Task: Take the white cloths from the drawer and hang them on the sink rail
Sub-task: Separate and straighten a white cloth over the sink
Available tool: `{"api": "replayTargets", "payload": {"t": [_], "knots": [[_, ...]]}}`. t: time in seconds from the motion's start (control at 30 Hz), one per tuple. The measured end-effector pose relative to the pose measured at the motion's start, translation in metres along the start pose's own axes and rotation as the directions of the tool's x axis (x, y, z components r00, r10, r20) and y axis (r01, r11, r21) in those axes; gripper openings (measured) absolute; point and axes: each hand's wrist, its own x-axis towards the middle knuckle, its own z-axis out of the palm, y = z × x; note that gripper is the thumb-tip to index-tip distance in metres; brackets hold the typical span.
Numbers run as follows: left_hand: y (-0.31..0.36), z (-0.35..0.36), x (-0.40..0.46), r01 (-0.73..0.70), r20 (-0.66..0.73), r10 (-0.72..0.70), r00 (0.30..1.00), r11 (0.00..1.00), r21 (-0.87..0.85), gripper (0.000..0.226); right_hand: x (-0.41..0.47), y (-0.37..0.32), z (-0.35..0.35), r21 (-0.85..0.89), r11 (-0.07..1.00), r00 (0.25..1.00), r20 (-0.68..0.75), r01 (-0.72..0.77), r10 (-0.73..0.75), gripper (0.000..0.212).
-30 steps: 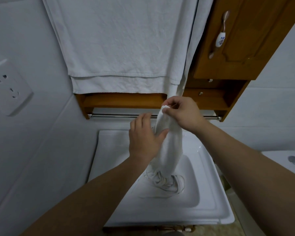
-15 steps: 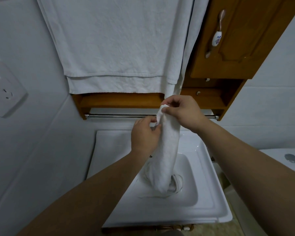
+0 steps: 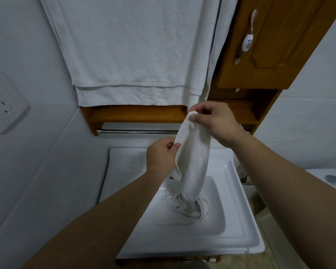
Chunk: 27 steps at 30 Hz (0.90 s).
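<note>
White cloth [image 3: 192, 164] hangs over sink [image 3: 239, 226], pinched in both grips: right hand [image 3: 213, 121] high, left hand [image 3: 160, 156] lower.

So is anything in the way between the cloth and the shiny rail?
Nothing visible blocks it. The small white cloth, pinched by both the right hand and left hand, hangs in front of the chrome sink rail, whose left stretch is bare. The large white towel hangs higher up.

Matt terry cloth [image 3: 192, 158], shiny metal rail [image 3: 138, 131], glossy sink [image 3: 239, 193], varnished wood cabinet [image 3: 275, 41].

Home bathroom: sink [image 3: 239, 183], hanging towel [image 3: 136, 47].
</note>
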Motion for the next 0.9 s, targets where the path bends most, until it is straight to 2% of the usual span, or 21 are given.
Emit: {"api": "replayTargets", "payload": {"t": [0.23, 0.4, 0.5, 0.63, 0.8, 0.9], "knots": [[-0.031, -0.004, 0.005, 0.094, 0.028, -0.095, 0.995, 0.994, 0.046, 0.02, 0.005, -0.003, -0.014, 0.145, 0.989, 0.999, -0.039, 0.007, -0.001, 0.009], [-0.044, 0.0, -0.006, 0.105, 0.13, -0.111, 0.985, 0.993, 0.056, 0.015, 0.005, 0.0, -0.022, 0.217, 0.976, 0.999, -0.029, -0.016, 0.023, 0.009], [-0.039, 0.006, -0.02, 0.022, 0.243, -0.044, 0.969, 0.995, 0.093, 0.005, 0.003, 0.0, -0.023, 0.269, 0.962, 0.998, -0.014, -0.049, 0.055, 0.011], [-0.033, 0.014, -0.038, -0.094, 0.362, 0.051, 0.931, 0.99, 0.102, 0.007, 0.0, -0.002, -0.022, 0.396, 0.914, 0.996, 0.033, -0.086, 0.079, 0.014], [-0.025, 0.026, -0.059, -0.223, 0.465, 0.182, 0.867, 0.974, 0.033, 0.007, -0.002, 0.001, -0.028, 0.485, 0.866, 0.991, 0.103, -0.121, 0.081, 0.016], [-0.02, 0.036, -0.07, -0.382, 0.524, 0.298, 0.798, 0.923, 0.056, 0.025, -0.004, 0.005, -0.032, 0.53, 0.836, 0.984, 0.163, -0.144, 0.066, 0.016]]}}
